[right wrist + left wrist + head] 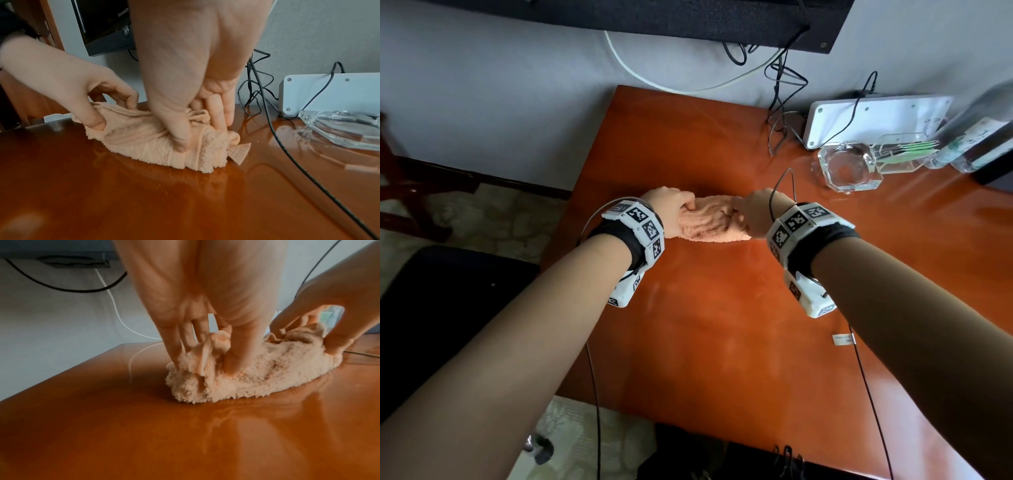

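A small peach terry towel (707, 222) lies bunched into a short roll on the glossy orange-brown table (722, 325). My left hand (671, 210) pinches its left end between thumb and fingers. In the left wrist view the left hand (205, 352) digs into the towel (257, 378), thumb in front, fingers behind. My right hand (751, 212) pinches the right end. In the right wrist view the right hand (197, 129) has its thumb pressed on the towel (144, 139) and its fingers behind a gathered fold. The left hand (98, 116) shows there too.
A clear glass ashtray (849, 168) and a clear holder with green packets (900, 152) stand at the table's back right. Behind them is a white box (873, 116) with black cables (784, 99). A dark monitor (104, 26) hangs on the wall. A dark chair (448, 308) stands left.
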The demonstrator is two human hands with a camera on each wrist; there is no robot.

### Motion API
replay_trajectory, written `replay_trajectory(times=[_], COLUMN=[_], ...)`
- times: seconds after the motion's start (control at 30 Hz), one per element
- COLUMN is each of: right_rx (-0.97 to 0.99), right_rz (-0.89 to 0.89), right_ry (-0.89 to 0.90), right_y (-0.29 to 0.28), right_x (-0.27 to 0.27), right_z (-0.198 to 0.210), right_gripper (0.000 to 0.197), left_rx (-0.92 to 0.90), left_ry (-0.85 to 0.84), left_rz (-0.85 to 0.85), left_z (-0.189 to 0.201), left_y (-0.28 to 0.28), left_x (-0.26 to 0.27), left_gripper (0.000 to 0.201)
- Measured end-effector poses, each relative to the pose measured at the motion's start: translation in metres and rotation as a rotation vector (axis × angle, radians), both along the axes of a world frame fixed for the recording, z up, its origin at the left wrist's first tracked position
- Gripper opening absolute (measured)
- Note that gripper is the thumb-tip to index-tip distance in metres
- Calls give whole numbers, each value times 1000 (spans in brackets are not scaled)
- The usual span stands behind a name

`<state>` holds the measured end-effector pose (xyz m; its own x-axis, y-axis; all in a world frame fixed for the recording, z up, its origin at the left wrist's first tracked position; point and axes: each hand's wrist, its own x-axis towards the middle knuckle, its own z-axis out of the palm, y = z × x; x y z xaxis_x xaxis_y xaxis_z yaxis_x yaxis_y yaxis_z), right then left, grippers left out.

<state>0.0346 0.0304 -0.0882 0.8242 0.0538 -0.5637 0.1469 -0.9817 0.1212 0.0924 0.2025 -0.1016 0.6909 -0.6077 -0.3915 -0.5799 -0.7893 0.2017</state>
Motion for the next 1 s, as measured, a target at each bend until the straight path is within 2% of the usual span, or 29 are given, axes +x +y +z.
replay_trajectory(times=[0.17,0.23,0.33,0.43,0.57,0.73,1.0], right_rx=[-40,-61,-59,-42,-3,71,131], right_rz=[36,36,1,-20,-17,3,149], right_ry=[-32,-101,-196,-192,-235,-320,-344], right_y=[1,2,5,3,1,21,86], right_x=[-9,-14,-16,-13,-8,18,46], right_z=[-2,-6,-14,-11,1,11,5], right_gripper=[59,50,29,26,27,29,34], left_rx=[161,219,192,152,110,45,103], left_ry=[-78,-130,-185,-215,-257,-290,-286], left_rz=[-124,-174,-159,-163,-210,-82,78], left_z=[-3,-7,-16,-13,5,19,19], left_y=[-5,-9,-10,-8,-2,29,98], left_x=[-3,-9,-18,-17,-6,6,9], left_gripper=[51,55,52,42,39,35,40])
